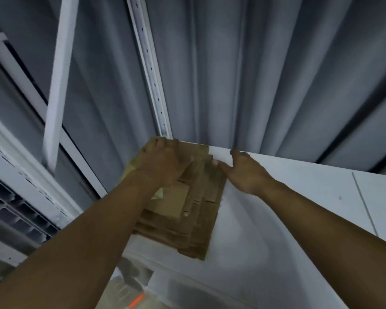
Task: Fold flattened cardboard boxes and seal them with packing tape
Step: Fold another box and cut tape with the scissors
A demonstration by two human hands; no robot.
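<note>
Grey ribbed wall (254, 74) behind white shelf (299, 197), left hand (163, 161) gripping far edge of flattened cardboard stack (187, 219), right hand (245, 172) loosely spread, thumb touching stack, orange blur (136, 301) below.

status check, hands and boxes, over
Left hand grips far edge of flattened cardboard stack. Right hand open beside it, thumb touching. Stack on white shelf top.
</note>
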